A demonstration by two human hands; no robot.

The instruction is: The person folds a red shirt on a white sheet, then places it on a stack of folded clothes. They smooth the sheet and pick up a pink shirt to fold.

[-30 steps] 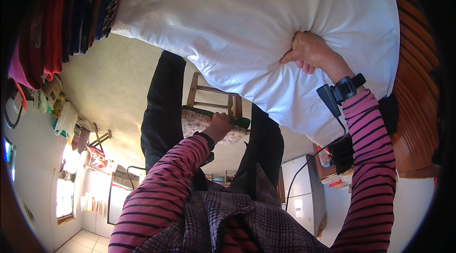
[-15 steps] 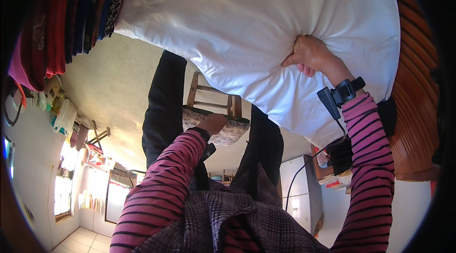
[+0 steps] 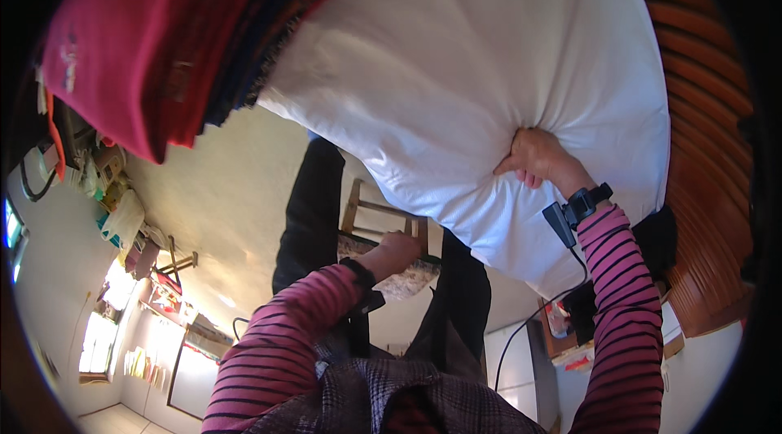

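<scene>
My right hand (image 3: pixel 541 159) is closed on a bunch of white cloth-like sheeting (image 3: pixel 423 51), its thumb pointing left. Creases spread from the grip across the large white piece, which hangs down in front of me. I cannot tell whether it is a sheet or a sack. My left hand (image 3: pixel 395 255) is above a small wooden stool (image 3: pixel 383 214) with a patterned seat, between my legs. Its fingers are turned away and hidden, and nothing shows in it. Each wrist wears a black strapped device, the right one with a cable.
A thick stack of folded red and dark cloth (image 3: pixel 138 51) lies at the upper left against the white piece. Brown ridged wood (image 3: pixel 705 149) curves along the right. Bags and small items (image 3: pixel 122 214) crowd the left wall. A white cabinet (image 3: pixel 521 361) stands at the lower right.
The view has shifted, so the red stack fills more of the upper left. My left hand has moved right over the stool. My right hand keeps its grip on the white sheeting.
</scene>
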